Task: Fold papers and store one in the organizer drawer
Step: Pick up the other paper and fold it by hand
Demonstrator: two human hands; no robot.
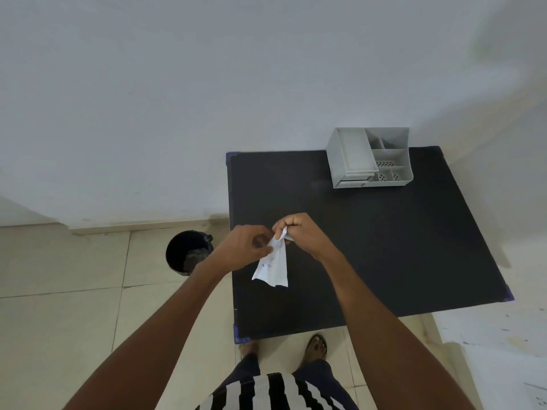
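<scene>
A crumpled white paper point(273, 267) with faint print hangs over the left part of the black table point(384, 247). My left hand point(242, 250) pinches its upper left edge. My right hand point(299, 232) is closed around its top end. The paper's lower part dangles free just above the tabletop. The grey plastic organizer point(370, 156) stands at the table's far edge, against the wall, well apart from both hands. It has a flat tray on top at the left, small drawers below, and several open compartments on the right.
A black bucket point(189, 251) stands on the tiled floor just left of the table. The white wall runs behind the table. My feet are at the table's near edge. A pale surface with marks lies at the lower right.
</scene>
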